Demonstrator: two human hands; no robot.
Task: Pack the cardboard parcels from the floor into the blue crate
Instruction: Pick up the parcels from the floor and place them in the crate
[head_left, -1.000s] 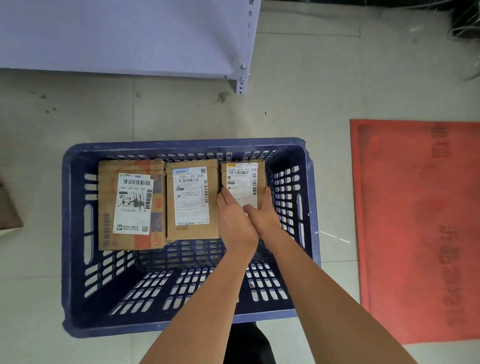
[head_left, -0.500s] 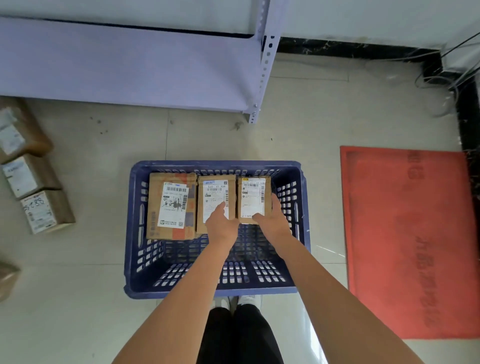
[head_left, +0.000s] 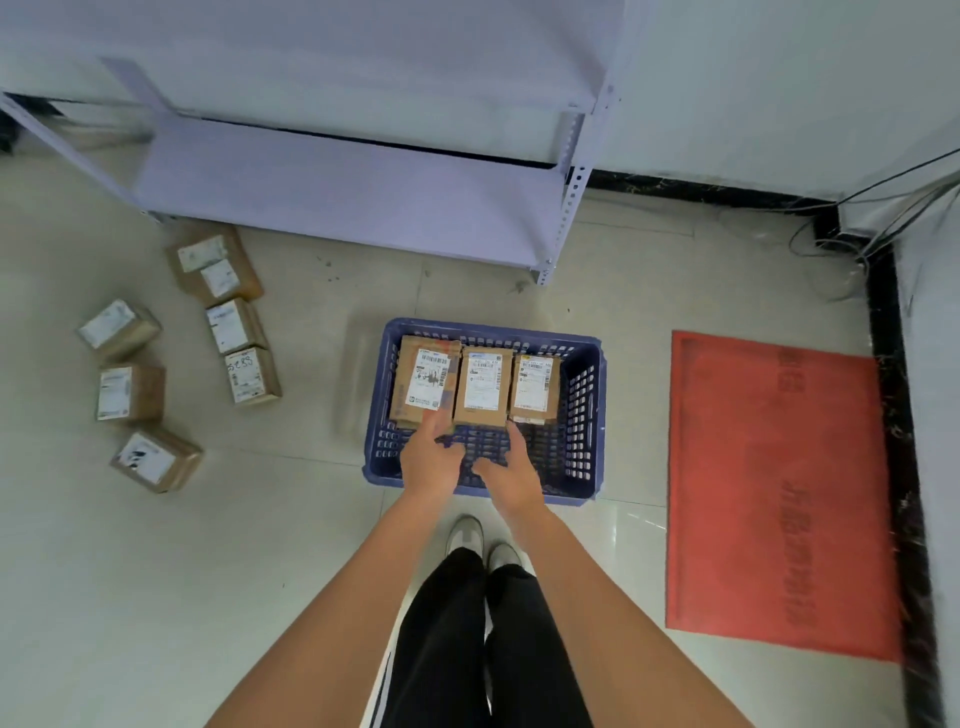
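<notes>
Pale floor tiles (head_left: 270, 545) run under a metal shelf (head_left: 343, 192), with a red mat (head_left: 774, 493) to one side. At the centre the blue crate (head_left: 595, 415) holds three parcels (head_left: 480, 384) in a row against its far wall, its near half bare. Six more parcels (head_left: 244, 374) lie loose on the floor, well apart from the crate. Left hand (head_left: 431, 457) and right hand (head_left: 511, 480) hang over the near rim, each grip loosely open and seemingly holding nothing, though motion blur softens the fingers. Risk ahead: the scattered six need repeated reaching, and carrying several at once could drop one or, dumped in, knock the neat row askew.
</notes>
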